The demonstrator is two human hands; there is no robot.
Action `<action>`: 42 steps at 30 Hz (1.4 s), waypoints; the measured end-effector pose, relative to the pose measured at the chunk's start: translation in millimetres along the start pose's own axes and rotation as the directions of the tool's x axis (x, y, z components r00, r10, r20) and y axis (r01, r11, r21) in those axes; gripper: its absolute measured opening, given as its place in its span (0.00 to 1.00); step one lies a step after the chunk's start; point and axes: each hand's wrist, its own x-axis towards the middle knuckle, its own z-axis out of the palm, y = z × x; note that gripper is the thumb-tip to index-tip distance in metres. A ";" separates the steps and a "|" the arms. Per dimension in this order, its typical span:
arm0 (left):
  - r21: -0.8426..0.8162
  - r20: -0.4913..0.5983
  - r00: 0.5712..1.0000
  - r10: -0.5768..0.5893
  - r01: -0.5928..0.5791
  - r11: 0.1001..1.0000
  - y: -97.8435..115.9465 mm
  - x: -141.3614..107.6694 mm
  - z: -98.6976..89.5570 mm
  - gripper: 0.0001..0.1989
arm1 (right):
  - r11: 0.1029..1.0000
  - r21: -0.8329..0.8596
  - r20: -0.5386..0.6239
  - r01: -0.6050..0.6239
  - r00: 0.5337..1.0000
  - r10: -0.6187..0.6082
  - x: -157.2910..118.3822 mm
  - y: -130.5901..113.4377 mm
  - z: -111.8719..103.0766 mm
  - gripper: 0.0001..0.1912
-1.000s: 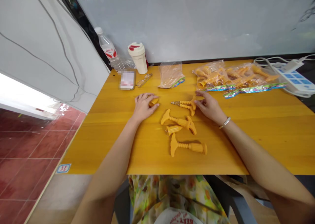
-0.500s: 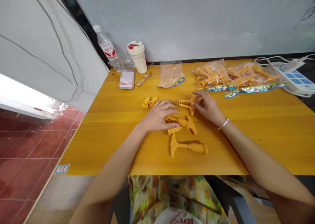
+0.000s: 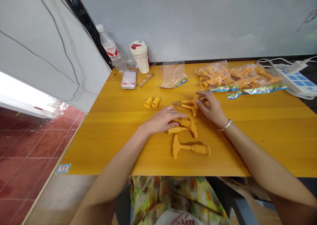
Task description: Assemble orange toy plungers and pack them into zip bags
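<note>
Left hand [image 3: 163,120] lies open and palm down on the desk [image 3: 277,142], its fingers stretched over a yellow plastic T-handled part [image 3: 186,122] rather than closed around it. Right hand [image 3: 211,109] is well apart from it and curled, with its fingertips [image 3: 198,93] at the wide end of a yellow screw-tipped part [image 3: 189,103]. I cannot tell whether they are gripping it (the fingers hide the contact). That part's metal spiral tip [image 3: 177,103] points left, towards two small yellow caps [image 3: 151,102], which stand side by side and touching.

A short ribbed yellow piece [image 3: 177,130] lies against the T-handled part, just below the left hand. A second yellow T-handled part [image 3: 190,149] lies alone nearer the front edge of the desk.

Along the back of the desk are clear bags of yellow parts [image 3: 237,76], a flat clear bag [image 3: 173,75], a water bottle [image 3: 109,47], a cream cup [image 3: 140,56] and a blurred card [image 3: 128,79]. A white power strip [image 3: 297,78] sits at the back right corner. A silver bangle [image 3: 226,125] circles the right wrist.
</note>
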 end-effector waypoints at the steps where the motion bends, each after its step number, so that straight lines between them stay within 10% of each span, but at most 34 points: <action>1: -0.004 0.010 1.000 0.001 -0.001 1.000 0.7 0.0 -0.1 0.23 | 1.000 0.001 -0.002 0.006 1.000 -0.006 0.1 0.3 0.1 0.18; 9: -0.055 -0.198 0.980 -0.002 -0.009 0.998 1.1 -3.9 -6.0 0.22 | 0.999 0.022 -0.126 0.044 0.991 -0.041 -0.3 -11.6 -5.1 0.16; 14: -0.266 -0.594 0.785 -0.175 0.013 0.964 11.6 -0.3 -4.0 0.16 | 0.969 0.236 -0.055 -0.071 0.995 0.086 -6.3 -39.8 -8.9 0.20; 19: -0.436 -0.612 0.748 -0.257 -0.048 0.899 19.7 5.6 9.5 0.29 | 0.631 0.635 0.426 -0.446 0.883 0.195 -13.6 -59.5 -6.8 0.25; 24: -0.357 -0.689 0.696 -0.201 -0.084 0.930 16.9 4.5 12.4 0.23 | 0.329 0.710 0.566 -0.623 0.782 0.259 -13.0 -62.4 -9.3 0.21; 30: -0.081 -0.683 0.730 -0.008 -0.065 0.995 9.7 0.7 13.7 0.17 | 0.199 0.642 0.709 -0.741 0.672 0.215 -13.6 -65.5 -8.1 0.20; 42: 0.261 -0.519 0.832 0.195 -0.062 0.963 0.5 -6.6 -2.0 0.08 | 0.394 0.742 0.425 -0.542 0.835 0.349 -10.9 -62.1 -3.5 0.18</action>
